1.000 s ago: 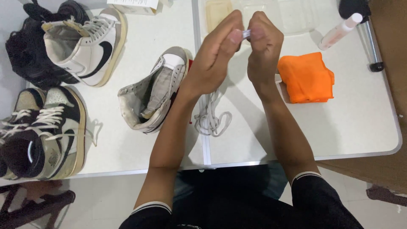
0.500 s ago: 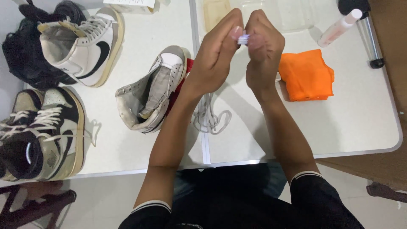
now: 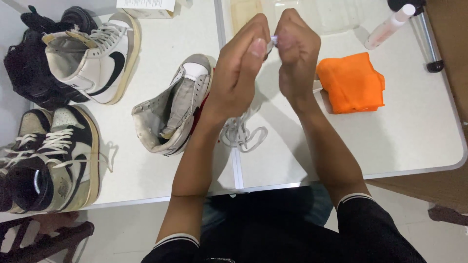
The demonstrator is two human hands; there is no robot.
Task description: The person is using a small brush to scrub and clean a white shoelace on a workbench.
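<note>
Shoelace (image 3: 242,134) white, loosely coiled; tip pinched between left hand (image 3: 242,73), right hand (image 3: 297,53).

On the white worktop (image 3: 419,131) an orange folded cloth (image 3: 352,83) lies to the right, with a slim white-and-pink bottle (image 3: 390,27) beyond it near the far edge and a dark metal bar (image 3: 429,39) just beside that bottle. At the far left a white high-top shoe with a black stripe (image 3: 100,56) leans against a black bag (image 3: 31,73), and nearer the front edge a black-and-cream high-top shoe (image 3: 58,158) lies with its white laces loose; a white box (image 3: 146,7) sits at the far edge, partly cut off by the frame
</note>
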